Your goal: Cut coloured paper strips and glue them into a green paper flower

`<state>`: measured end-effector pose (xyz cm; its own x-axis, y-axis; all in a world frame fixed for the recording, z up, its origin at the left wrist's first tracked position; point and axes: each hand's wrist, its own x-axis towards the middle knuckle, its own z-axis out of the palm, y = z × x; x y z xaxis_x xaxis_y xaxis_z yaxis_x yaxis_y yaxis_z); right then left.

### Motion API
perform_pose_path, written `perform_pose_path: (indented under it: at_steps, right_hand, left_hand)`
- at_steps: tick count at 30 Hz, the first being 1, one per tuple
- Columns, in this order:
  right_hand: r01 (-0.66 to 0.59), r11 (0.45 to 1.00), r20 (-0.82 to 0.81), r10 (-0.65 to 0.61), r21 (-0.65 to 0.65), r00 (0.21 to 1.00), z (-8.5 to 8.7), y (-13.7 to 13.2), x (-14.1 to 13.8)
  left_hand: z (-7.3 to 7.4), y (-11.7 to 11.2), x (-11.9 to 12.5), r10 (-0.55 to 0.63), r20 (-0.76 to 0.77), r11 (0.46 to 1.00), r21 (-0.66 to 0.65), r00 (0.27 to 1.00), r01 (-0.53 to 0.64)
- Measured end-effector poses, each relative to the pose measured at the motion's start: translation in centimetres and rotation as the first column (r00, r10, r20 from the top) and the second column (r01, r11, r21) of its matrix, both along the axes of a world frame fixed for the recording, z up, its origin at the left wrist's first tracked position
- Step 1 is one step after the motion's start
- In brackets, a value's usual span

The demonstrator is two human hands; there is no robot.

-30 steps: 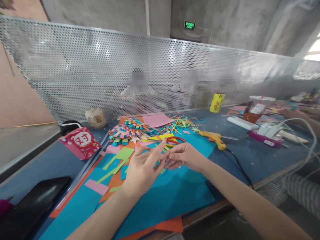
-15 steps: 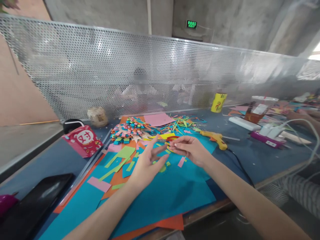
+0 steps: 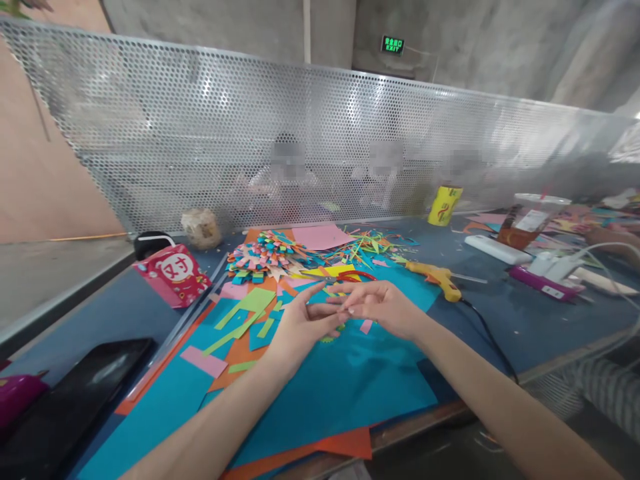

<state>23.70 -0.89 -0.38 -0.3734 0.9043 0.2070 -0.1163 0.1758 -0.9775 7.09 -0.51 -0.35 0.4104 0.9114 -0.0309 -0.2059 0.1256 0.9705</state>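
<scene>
My left hand (image 3: 300, 325) hovers palm-up over a teal paper sheet (image 3: 350, 387), index finger stretched out and the other fingers loosely spread. My right hand (image 3: 383, 308) meets it from the right, its fingertips pinched together against the left fingertips. Whatever sits in that pinch is too small to make out. Small green and pink paper scraps (image 3: 367, 326) lie on the teal sheet just under the hands. Red-handled scissors (image 3: 357, 275) rest just beyond the fingers.
A heap of folded coloured paper pieces (image 3: 260, 257) and a pink sheet (image 3: 320, 235) lie farther back. A yellow glue gun (image 3: 435, 277) with its cord is at right, a red box (image 3: 173, 273) and black tablet (image 3: 75, 400) at left. A perforated metal screen (image 3: 150, 133) closes the far edge; people sit behind it.
My hands parted slightly half a second ago and have come back together at the fingertips. My view has shifted a little to the left.
</scene>
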Motion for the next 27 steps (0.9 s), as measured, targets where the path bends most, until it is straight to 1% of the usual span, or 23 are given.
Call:
perform_pose_path:
  at_steps: [3,5,7,10,12,14,16,17,18,19,21,22,24,25,26,27]
  right_hand:
    - [-0.04,0.999,0.078,0.041,-0.007,0.996,0.2,-0.3,-0.3]
    - [-0.052,0.999,0.071,0.052,-0.007,0.996,0.3,-0.4,-0.3]
    - [-0.062,0.998,-0.003,0.062,-0.033,0.998,0.5,-0.5,-0.3]
    - [-0.114,0.99,-0.154,0.101,-0.078,0.983,0.7,-0.5,-0.1]
    - [-0.155,0.985,-0.2,0.137,-0.08,0.97,0.8,-0.6,0.0]
    - [-0.201,0.977,-0.209,0.183,-0.068,0.961,0.8,-0.7,0.1]
    - [-0.242,0.969,-0.205,0.227,-0.049,0.952,0.7,-0.7,0.2]
    - [-0.261,0.965,-0.199,0.25,-0.034,0.948,0.7,-0.7,0.2]
    - [-0.283,0.959,-0.191,0.275,-0.017,0.942,0.6,-0.8,0.3]
    - [-0.306,0.952,-0.18,0.301,0.002,0.936,0.5,-0.8,0.4]
    - [-0.341,0.939,-0.153,0.342,0.035,0.927,0.4,-0.7,0.5]
    - [-0.342,0.939,-0.144,0.345,0.046,0.928,0.3,-0.7,0.5]
    - [-0.312,0.948,-0.139,0.318,0.059,0.938,0.1,-0.6,0.6]
    - [-0.301,0.952,-0.126,0.306,0.06,0.943,0.1,-0.6,0.6]
    - [-0.306,0.951,-0.103,0.31,0.055,0.945,0.1,-0.6,0.6]
    - [-0.329,0.944,-0.07,0.331,0.04,0.941,0.1,-0.7,0.6]
  left_hand:
    - [0.0,0.0,-0.1,0.015,-0.104,0.989,0.146,0.994,0.0]
    - [0.2,0.0,-0.3,0.044,-0.164,0.98,0.199,0.985,-0.011]
    - [0.6,0.2,-0.6,0.083,-0.174,0.971,0.235,0.981,-0.04]
    - [1.2,0.6,-1.3,0.145,-0.141,0.952,0.291,0.979,-0.099]
    - [1.3,0.8,-1.5,0.187,-0.158,0.927,0.354,0.97,-0.121]
    - [1.2,0.8,-1.5,0.241,-0.224,0.872,0.478,0.944,-0.109]
    - [0.8,0.6,-1.2,0.344,-0.268,0.778,0.618,0.9,-0.114]
    - [0.6,0.5,-1.0,0.405,-0.267,0.732,0.667,0.875,-0.136]
    - [0.3,0.3,-0.8,0.446,-0.251,0.703,0.692,0.859,-0.163]
    - [0.1,0.2,-0.6,0.453,-0.226,0.698,0.692,0.862,-0.185]
    - [-0.1,0.2,-0.2,0.401,-0.15,0.734,0.643,0.903,-0.219]
    - [-0.2,0.2,-0.1,0.373,-0.098,0.758,0.606,0.923,-0.243]
    - [-0.1,0.2,0.0,0.346,-0.001,0.803,0.518,0.938,-0.296]
    - [-0.1,0.2,0.0,0.324,0.022,0.833,0.467,0.946,-0.296]
    - [0.0,0.1,0.1,0.275,0.029,0.872,0.413,0.961,-0.262]
    - [0.1,0.0,0.1,0.191,0.027,0.915,0.357,0.981,-0.188]
